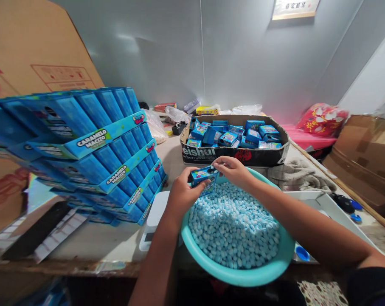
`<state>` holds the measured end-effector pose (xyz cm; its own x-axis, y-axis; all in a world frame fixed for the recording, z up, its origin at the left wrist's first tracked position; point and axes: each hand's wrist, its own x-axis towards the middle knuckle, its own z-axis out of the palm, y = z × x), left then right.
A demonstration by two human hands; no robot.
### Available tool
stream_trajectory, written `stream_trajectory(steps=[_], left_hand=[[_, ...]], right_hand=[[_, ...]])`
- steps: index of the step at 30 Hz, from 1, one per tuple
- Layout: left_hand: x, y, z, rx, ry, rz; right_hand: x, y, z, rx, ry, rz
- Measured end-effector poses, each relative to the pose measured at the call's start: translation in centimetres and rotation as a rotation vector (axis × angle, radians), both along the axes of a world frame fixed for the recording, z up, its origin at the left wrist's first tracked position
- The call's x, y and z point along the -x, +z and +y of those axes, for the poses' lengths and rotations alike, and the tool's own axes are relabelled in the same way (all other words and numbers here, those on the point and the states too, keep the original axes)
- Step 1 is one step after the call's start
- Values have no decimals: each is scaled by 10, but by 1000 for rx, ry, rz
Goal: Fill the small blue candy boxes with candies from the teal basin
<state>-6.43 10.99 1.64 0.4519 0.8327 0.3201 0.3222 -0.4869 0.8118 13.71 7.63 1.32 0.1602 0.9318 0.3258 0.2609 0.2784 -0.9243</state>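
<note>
My left hand (pixel 187 191) is closed around a small blue candy box (pixel 205 175), held tilted above the basin. At the box's right end, my right hand (pixel 232 170) has its thumb and fingers pinched together. A tiny pale bit shows at those fingertips, too small to tell what it is. Below both hands is a turquoise basin (pixel 237 278) full of small light-blue and white candies (pixel 233 221). Behind the basin, an open black carton (pixel 192 158) holds many blue candy boxes (pixel 229 138) lying loosely.
Stacked display trays of blue boxes (pixel 116 148) rise at left before a large cardboard box (pixel 52 38). A white scale (pixel 157 212) stands left of the basin. On the right are a grey cloth (pixel 302 174), a white tray (pixel 307 196) and a brown carton (pixel 364 157).
</note>
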Motion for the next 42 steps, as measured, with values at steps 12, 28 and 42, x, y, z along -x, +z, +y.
stream_trajectory(steps=[12,28,42], left_hand=[[-1,1,-1,-7,-9,66],[-1,3,-2,-14,24,61],[-2,1,6,3,-26,282]], right_hand=[[-4,1,-1,-41,-24,-222],[-9,8,-1,77,-200,-332],[-3,10,-2,10,-81,-169]])
